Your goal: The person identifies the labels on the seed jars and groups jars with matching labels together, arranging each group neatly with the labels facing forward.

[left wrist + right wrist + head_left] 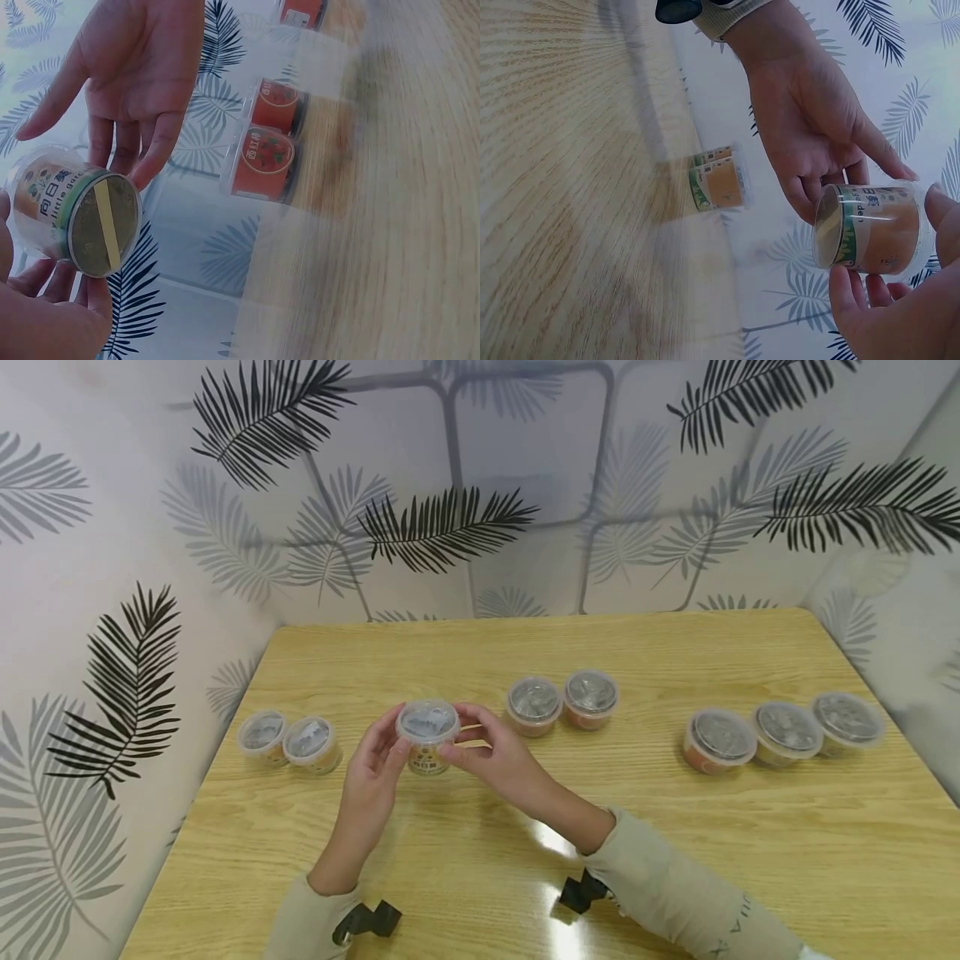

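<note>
A clear lidded plastic cup [427, 722] with a printed wrap label is raised off the table. My left hand [373, 766] grips its left side, thumb in front and fingers behind. From the opposite side my right hand [501, 758] holds the same cup by thumb and fingertips. In the left wrist view, the underside of the cup [105, 225] faces the camera, with a pale strip across it. The right wrist view shows the cup's orange and green label [877, 229].
On the wooden table [465, 877], two lidded cups [309, 743] stand at the left. A pair with red labels [589, 718] sits behind my right hand. Three more cups [720, 739] form a row at the right. A patterned wall [525, 568] borders the back edge.
</note>
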`<state>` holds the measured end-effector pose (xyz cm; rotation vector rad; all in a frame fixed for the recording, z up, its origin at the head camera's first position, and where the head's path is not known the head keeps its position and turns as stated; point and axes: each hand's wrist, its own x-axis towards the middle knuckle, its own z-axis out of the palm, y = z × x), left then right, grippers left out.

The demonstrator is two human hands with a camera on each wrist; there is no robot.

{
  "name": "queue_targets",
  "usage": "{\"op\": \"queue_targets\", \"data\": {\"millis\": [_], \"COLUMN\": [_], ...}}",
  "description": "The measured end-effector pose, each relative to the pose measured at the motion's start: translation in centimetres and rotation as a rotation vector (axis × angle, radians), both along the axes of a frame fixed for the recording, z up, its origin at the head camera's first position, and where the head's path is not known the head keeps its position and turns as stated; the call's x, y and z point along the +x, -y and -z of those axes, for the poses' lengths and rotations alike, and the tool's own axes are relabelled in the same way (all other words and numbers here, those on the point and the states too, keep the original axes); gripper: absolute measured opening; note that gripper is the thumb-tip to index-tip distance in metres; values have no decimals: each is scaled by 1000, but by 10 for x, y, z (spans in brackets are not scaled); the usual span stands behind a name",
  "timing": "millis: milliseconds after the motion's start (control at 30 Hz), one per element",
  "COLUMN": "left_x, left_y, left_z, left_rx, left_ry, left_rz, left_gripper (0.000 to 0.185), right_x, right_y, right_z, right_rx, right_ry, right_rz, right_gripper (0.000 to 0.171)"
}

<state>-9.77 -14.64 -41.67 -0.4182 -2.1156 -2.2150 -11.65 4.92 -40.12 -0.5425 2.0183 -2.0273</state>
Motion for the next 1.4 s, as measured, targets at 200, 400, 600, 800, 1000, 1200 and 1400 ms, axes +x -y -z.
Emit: {"op": "queue_targets", "data": {"millis": [200,400,600,800,1000,1200,1400], "left_x": [0,-1,-2,-1,0,-2,0], "left_y": [-2,-3,-1,1,5,9,16], "left_z": [2,3,4,5,11,18,28], "left_rx": [27,11,-27,-35,-66,-139,-199], "left_ry": [23,31,15,34,38,59,162], "left_rz": [44,44,15,-1,7,-21,-86], "left_gripper": [44,45,43,43,44,44,45], "right_x": [-1,-3,-6,-3,-9,-13,-19], "right_y": [3,3,3,4,8,13,25], "right_z": [2,5,7,-3,15,23,37], "right_rx": [17,19,12,-7,-16,9,62], "right_ry": [7,5,-12,3,10,77,146], "right_rz": [0,2,16,19,19,32,20], "right_gripper": [57,57,57,55,56,59,65]}}
